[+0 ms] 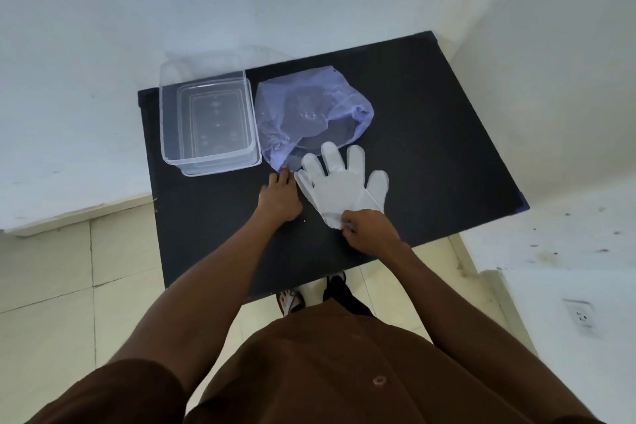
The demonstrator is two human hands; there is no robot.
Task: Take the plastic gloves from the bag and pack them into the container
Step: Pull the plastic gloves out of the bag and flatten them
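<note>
A translucent plastic glove (339,184) lies flat on the black table (430,134), fingers pointing away from me. My right hand (370,229) pinches its cuff at the near end. My left hand (279,198) rests just left of the glove, fingertips on the near corner of the pale purple plastic bag (303,110). The bag lies crumpled behind the glove, and more clear plastic shows faintly inside it. The clear rectangular container (206,117) stands open at the table's left end, beside the bag, with nothing visible inside.
The table stands in a corner between white walls. A clear lid (203,65) seems to lean behind the container. Tiled floor and my sandalled feet (290,299) show below the table's near edge. A wall socket (581,315) sits at the lower right.
</note>
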